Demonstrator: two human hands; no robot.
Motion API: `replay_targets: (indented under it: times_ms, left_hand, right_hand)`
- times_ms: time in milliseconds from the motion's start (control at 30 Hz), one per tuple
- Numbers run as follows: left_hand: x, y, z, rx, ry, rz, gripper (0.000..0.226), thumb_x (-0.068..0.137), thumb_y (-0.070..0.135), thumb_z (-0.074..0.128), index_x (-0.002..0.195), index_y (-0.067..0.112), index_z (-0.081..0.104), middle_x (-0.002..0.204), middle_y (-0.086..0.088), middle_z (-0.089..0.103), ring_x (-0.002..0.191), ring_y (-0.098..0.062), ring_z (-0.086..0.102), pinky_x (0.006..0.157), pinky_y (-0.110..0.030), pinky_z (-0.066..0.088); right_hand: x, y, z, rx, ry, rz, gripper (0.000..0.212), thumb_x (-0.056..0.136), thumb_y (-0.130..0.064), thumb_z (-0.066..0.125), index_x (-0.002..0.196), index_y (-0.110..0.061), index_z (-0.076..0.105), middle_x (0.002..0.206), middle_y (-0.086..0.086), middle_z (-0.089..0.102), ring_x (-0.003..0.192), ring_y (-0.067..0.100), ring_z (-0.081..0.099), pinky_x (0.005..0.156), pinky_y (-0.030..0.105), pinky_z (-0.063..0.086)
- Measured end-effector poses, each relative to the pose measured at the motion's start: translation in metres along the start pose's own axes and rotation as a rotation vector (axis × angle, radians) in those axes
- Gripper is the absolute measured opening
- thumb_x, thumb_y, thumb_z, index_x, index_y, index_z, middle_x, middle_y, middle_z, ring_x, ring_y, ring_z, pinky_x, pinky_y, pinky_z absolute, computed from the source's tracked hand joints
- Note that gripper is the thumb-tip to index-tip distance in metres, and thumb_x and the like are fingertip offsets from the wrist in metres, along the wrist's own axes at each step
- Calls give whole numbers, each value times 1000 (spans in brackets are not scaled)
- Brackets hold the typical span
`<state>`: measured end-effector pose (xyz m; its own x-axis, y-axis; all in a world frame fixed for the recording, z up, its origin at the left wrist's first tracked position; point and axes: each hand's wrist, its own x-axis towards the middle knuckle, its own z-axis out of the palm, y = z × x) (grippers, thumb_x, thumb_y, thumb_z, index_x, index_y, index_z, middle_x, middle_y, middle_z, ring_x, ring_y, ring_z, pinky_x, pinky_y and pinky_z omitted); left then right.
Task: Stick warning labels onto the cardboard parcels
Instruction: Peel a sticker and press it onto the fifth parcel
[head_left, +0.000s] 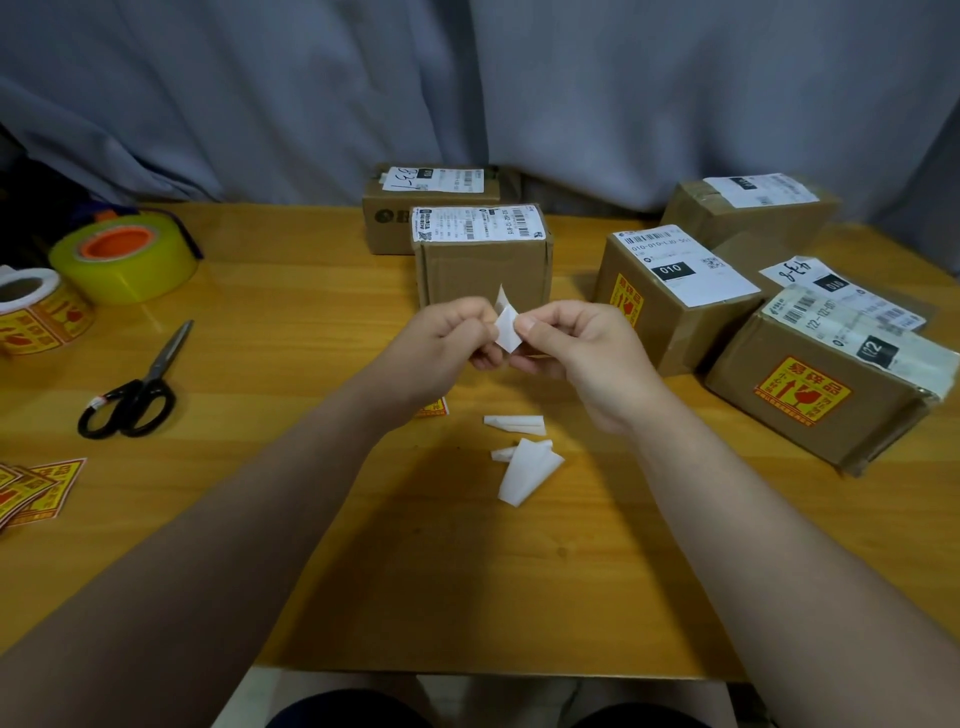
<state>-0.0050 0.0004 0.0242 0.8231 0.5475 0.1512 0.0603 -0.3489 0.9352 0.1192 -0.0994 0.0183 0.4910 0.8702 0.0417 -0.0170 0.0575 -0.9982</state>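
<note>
Both hands are raised over the middle of the wooden counter (291, 322), just in front of the centre parcel (483, 270). The left hand (452, 338) and the right hand (571, 353) each have their fingers curled narrow, pinching a small white paper piece (506, 332) from opposite sides. One corner of it stands up between the hands. It may be a warning label seen from its blank back or just backing paper; the printed side does not show.

Below the hands, two folded white backing scraps (524, 470) lie on the counter. A loose warning label (434, 408) peeks out from under the left forearm.

To the right, a parcel marked 010 (670, 301) carries a yellow warning label (626, 304) on its front face. The near right parcel (831, 395) also has a sticker (802, 389) on its side. Between and behind them sit a flat parcel (841, 291) and a back right parcel (748, 208). Another box (431, 208) stands behind the centre parcel, touching it.

At the left are a roll of warning labels (41, 312), a yellow tape roll (124, 257) beside it, black scissors (135, 389) nearer, and cut labels (36, 491) at the edge. A grey curtain (571, 78) hangs behind.
</note>
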Motion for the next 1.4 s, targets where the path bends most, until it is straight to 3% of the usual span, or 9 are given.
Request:
replay_targets:
  times_ms: [233, 433, 567, 733, 833, 933, 1033, 1133, 1400]
  left_hand:
    - [1, -3, 7, -15, 45, -12, 20, 95, 18, 48, 85, 6, 60, 75, 0, 62, 70, -5, 56, 66, -16, 45]
    - [8, -1, 4, 201, 96, 69, 14, 93, 20, 54, 88, 9, 62, 78, -8, 61, 70, -15, 51, 68, -33, 46]
    - [7, -1, 6, -20, 67, 35, 14, 95, 13, 50, 89, 6, 60, 77, 2, 61, 70, -3, 55, 67, -16, 45]
    - [9, -4, 13, -64, 130, -55, 19, 95, 11, 48, 78, 11, 56, 68, 6, 58, 57, 4, 52, 60, -12, 43]
    - [11, -5, 12, 69, 92, -37, 21, 95, 15, 49, 74, 13, 55, 67, 4, 55, 62, -4, 50, 63, -22, 43]
    - [16, -9, 13, 189, 91, -24, 22, 94, 18, 49, 77, 5, 54, 73, -14, 54, 67, -20, 47, 62, -38, 41]
    - [18, -8, 15, 275, 95, 34, 23, 94, 16, 50, 76, 2, 52, 70, -8, 49, 63, -15, 42, 59, -32, 36]
    - [17, -6, 18, 372, 91, 110, 24, 93, 15, 50, 70, 7, 50, 67, 2, 46, 60, -10, 39, 54, -24, 32]
    - [13, -11, 24, 301, 206, 164, 26, 87, 16, 47, 71, -4, 51, 66, -15, 49, 62, -15, 40, 56, -35, 33]
  right_hand:
    - [-1, 6, 1, -157, 85, -134, 9, 90, -6, 59, 86, -2, 67, 72, 9, 69, 70, 18, 66, 70, 26, 57]
    - [0, 4, -1, -312, 77, -234, 10, 90, -7, 60, 87, -3, 68, 73, 5, 68, 70, 13, 65, 70, 26, 55]
    - [-2, 5, 4, 6, 107, -77, 13, 91, -7, 58, 91, 3, 66, 83, 15, 69, 73, 21, 68, 69, 29, 58]
    - [-2, 10, 7, 225, 111, 80, 12, 90, -5, 58, 82, -5, 68, 75, 7, 72, 78, 20, 70, 74, 34, 60]
    - [-1, 7, 4, 236, 105, 119, 15, 89, -1, 56, 79, -5, 67, 74, 8, 71, 77, 21, 70, 73, 36, 60]
    - [1, 4, 2, 301, 103, 137, 20, 90, -7, 51, 78, -3, 66, 77, 10, 70, 77, 24, 69, 73, 40, 59]
    - [1, 5, 1, 137, 99, 101, 21, 91, -22, 59, 86, -5, 70, 76, 4, 69, 76, 17, 67, 73, 38, 57]
    - [-1, 6, 2, 20, 144, 13, 14, 88, -17, 64, 89, -5, 70, 68, 1, 66, 65, 9, 63, 62, 27, 55]
    - [0, 6, 9, -56, 215, -50, 13, 88, -15, 64, 79, -6, 69, 68, 5, 66, 66, 12, 60, 61, 23, 52]
